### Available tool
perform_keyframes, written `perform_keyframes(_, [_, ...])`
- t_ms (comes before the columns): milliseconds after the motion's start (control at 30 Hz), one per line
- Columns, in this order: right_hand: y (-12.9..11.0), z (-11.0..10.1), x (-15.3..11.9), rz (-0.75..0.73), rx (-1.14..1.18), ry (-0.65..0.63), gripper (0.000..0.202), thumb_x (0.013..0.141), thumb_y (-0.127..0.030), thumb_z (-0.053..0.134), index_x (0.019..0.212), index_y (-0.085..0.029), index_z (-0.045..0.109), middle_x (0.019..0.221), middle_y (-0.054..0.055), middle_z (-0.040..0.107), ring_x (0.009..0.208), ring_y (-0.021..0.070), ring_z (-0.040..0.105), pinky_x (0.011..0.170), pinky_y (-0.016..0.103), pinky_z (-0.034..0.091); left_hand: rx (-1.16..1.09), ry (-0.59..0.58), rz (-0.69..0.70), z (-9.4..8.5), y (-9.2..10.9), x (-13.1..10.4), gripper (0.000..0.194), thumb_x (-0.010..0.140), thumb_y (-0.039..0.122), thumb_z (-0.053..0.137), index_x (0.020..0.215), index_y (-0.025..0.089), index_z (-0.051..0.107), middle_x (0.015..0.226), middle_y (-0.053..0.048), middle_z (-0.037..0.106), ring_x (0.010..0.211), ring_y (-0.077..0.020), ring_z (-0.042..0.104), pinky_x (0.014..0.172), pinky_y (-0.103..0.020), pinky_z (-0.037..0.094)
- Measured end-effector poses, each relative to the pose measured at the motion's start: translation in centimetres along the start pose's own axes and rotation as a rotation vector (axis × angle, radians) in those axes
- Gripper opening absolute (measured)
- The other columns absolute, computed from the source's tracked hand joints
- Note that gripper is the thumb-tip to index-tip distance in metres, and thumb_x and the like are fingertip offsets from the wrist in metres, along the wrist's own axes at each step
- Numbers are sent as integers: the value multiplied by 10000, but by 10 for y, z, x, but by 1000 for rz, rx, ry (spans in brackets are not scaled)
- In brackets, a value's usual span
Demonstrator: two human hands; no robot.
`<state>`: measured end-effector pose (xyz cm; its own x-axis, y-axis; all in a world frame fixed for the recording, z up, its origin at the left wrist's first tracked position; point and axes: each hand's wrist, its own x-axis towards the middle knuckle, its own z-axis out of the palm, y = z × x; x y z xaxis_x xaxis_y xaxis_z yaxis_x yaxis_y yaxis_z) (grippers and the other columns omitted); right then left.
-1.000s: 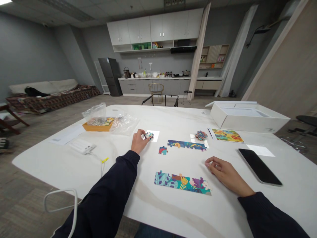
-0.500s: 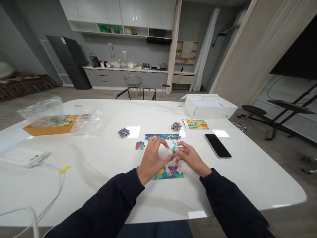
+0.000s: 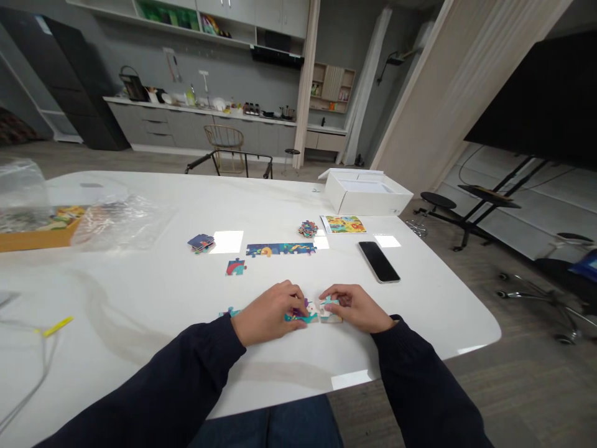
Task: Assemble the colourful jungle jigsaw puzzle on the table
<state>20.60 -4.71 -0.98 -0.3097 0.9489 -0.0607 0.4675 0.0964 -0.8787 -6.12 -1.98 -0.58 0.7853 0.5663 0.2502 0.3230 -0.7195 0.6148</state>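
Note:
My left hand (image 3: 270, 313) rests over the lower puzzle strip (image 3: 311, 312), its thumb and fingertips gripping the strip near the right end and covering much of it. Just to the right, my right hand (image 3: 359, 307) pinches a light puzzle piece (image 3: 331, 316) flat on the table, with a narrow gap between it and the strip. Farther back lies a dark blue joined puzzle strip (image 3: 281, 249). A single red and teal piece (image 3: 236, 267) sits by itself to the left of my hands.
Small piles of puzzle pieces lie at left (image 3: 201, 242) and right (image 3: 308, 229). A colourful picture sheet (image 3: 346, 224), a black phone (image 3: 379, 261) and a white box (image 3: 366, 191) occupy the right side. At left are an orange tray (image 3: 37, 240), clear plastic wrapping (image 3: 124, 221) and a cable.
Both hands have come down from above the table to the lower strip. The light piece, held between them before, is now in my right hand at the strip's right end. The view has turned right.

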Motion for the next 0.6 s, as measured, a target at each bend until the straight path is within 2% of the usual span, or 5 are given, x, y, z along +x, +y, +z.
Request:
perform_keyframes(167, [0,5,4,-96,-176,79,242,831,-375,771,1006,-211,805,786,14,625,660,139,460,632,278,401,-9,-3,-28,0,-2,0,130,857,294,800,981,256,787,1060,-49,687,998,-221,610,906,-366,513])
perform_keyframes(300, [1,5,7,-164,-219,78,240,850,-395,769,1010,-220,808,832,29,614,656,141,458,646,294,411,-5,-12,-28,0,-1,-1,134,851,290,805,983,270,793,1064,-44,688,994,-218,610,895,-358,514])
perform_keyframes(600, [6,6,10,-152,-214,97,285,810,-417,826,1006,-215,784,853,15,617,618,118,438,614,285,410,52,-41,-14,-4,4,1,122,850,272,807,972,270,802,1053,-40,703,985,-222,615,896,-360,497])
